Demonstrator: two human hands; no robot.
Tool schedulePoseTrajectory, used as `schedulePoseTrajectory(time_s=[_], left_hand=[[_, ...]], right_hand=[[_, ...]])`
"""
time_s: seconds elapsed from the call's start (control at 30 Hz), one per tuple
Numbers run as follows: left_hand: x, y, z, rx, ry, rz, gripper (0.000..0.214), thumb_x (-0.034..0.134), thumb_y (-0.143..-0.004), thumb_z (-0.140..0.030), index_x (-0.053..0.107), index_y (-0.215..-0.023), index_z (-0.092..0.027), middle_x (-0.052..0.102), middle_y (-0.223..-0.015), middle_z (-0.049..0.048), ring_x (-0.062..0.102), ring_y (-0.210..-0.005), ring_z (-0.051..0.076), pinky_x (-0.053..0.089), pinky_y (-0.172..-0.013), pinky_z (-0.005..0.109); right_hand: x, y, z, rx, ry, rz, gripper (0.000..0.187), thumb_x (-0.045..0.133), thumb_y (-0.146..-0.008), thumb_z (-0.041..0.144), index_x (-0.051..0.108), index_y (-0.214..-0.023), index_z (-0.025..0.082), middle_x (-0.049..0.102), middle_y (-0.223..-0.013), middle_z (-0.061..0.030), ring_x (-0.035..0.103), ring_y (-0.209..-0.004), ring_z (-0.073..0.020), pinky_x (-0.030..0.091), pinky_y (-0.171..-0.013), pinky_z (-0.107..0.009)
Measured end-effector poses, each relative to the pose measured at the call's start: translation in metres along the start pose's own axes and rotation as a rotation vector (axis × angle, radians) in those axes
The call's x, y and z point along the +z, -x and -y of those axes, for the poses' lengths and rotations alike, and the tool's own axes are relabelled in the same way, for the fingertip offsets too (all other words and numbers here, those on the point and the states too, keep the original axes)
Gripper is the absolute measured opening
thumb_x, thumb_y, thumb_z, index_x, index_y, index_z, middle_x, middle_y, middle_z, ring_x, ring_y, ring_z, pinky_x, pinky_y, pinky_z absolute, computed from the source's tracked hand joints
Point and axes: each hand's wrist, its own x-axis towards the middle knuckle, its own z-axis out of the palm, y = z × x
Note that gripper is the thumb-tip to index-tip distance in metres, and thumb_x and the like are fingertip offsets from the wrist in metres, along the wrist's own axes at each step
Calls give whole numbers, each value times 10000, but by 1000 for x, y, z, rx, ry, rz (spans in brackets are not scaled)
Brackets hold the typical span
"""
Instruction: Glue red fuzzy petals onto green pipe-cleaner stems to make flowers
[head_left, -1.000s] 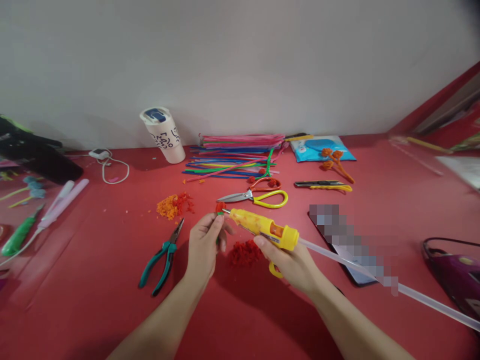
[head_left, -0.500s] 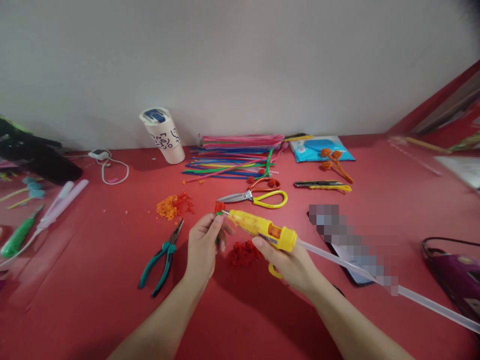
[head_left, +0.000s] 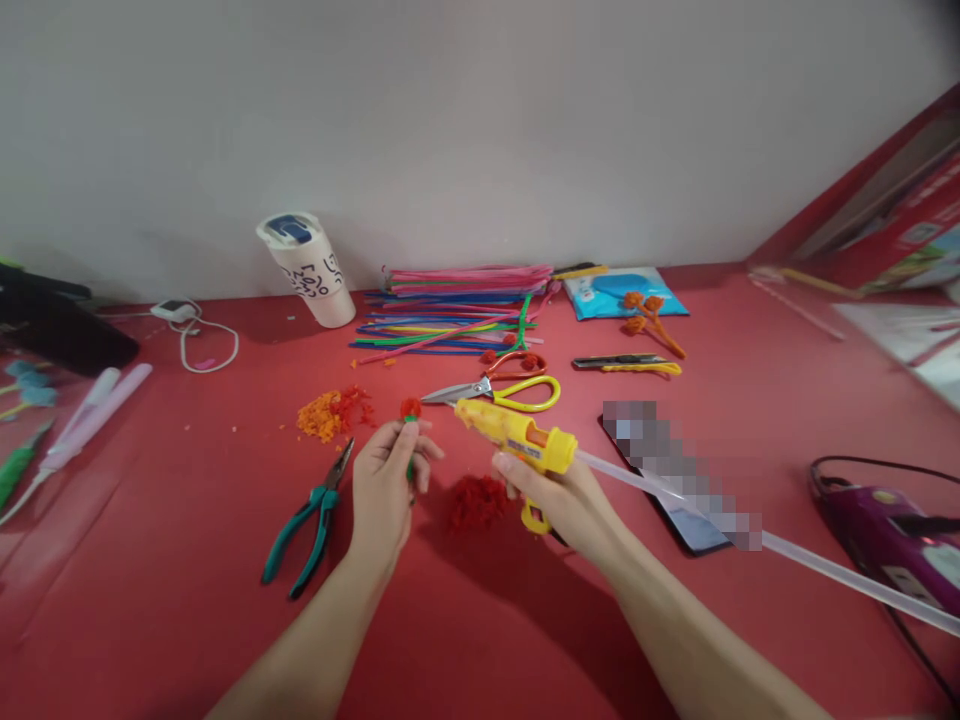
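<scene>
The glue gun (head_left: pixel 510 432) is gripped in the curled right hand (head_left: pixel 559 498). Red fluff (head_left: pixel 480 502) is left loose on the tabletop (head_left: pixel 442 640). The green stem (head_left: pixel 410 468) is pinched in the left hand (head_left: pixel 384 480), its red tip (head_left: pixel 410 407) apparently formed; beyond, an orange sprig (head_left: pixel 653 326) looks finished.

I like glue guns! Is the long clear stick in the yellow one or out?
Partly in: the clear stick enters the back of the glue gun, and the rest sticks out behind.

One glue gun (head_left: pixel 510 430), one tumbler (head_left: pixel 309 272)
</scene>
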Motion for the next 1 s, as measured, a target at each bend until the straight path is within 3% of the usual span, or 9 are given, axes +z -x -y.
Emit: schedulePoseTrajectory(time_s=[0.07,0.17,0.3,0.4,0.5,0.63,0.73,0.87,1.0], left_hand=[[0,0,1,5,4,-2,194,595,-781,-327,601,-793,-133,633,-569,-6,379,-323,22,183,-310,146],[0,1,3,20,-5,24,191,585,-795,-322,608,-795,-132,638,-579,-3,383,-328,21,192,-315,148],[1,3,4,15,-34,52,206,577,-804,-339,614,-797,-137,636,-581,-2,381,-331,18,186,-321,148],[2,5,4,5,-44,62,211,574,-811,-344,613,-791,-138,638,-589,0,379,-336,13,192,-334,149],[2,5,4,0,-29,75,200,574,-813,-331,610,-782,-137,643,-593,4,379,-337,12,203,-344,153],[2,5,4,1,-11,89,193,570,-817,-322,616,-784,-137,638,-589,2,381,-340,15,206,-348,156],[2,6,3,-1,-8,94,190,568,-818,-319,617,-790,-138,628,-579,-5,384,-341,16,218,-353,156],[3,6,2,8,-22,90,187,569,-814,-322,611,-792,-141,616,-569,-14,378,-335,21,227,-346,162],[3,7,2,11,-36,85,192,574,-805,-330,608,-794,-142,613,-569,-19,378,-337,24,234,-347,163]], right_hand=[[-4,-7,-4,53,1,14,66,542,-709,248,528,-729,187,441,-575,43,381,-491,-89,324,-439,-207],[-11,-18,-11,98,51,53,117,531,-651,167,549,-766,178,445,-574,49,379,-477,-83,309,-426,-201],[-14,-28,-17,85,210,-14,220,559,-753,382,543,-773,164,475,-562,44,443,-461,-95,326,-434,-210],[-10,-31,-21,-44,536,-6,312,426,-875,450,511,-764,172,551,-588,12,527,-506,-119,355,-472,-216],[-3,-36,-24,-173,797,9,259,445,-899,379,536,-791,161,635,-726,-56,581,-609,-149,362,-529,-232],[1,-41,-27,-197,915,-89,250,499,-874,365,575,-825,132,638,-872,-141,594,-750,-219,356,-585,-271],[-1,-38,-25,-307,955,-126,184,482,-879,284,591,-856,138,622,-910,-129,567,-833,-226,373,-650,-283],[1,-22,-21,-685,845,149,102,519,-837,169,621,-838,173,598,-848,-60,516,-812,-177,390,-735,-283],[13,-10,-21,-782,881,315,84,590,-786,197,643,-848,178,590,-846,-51,484,-822,-190,382,-763,-332]])
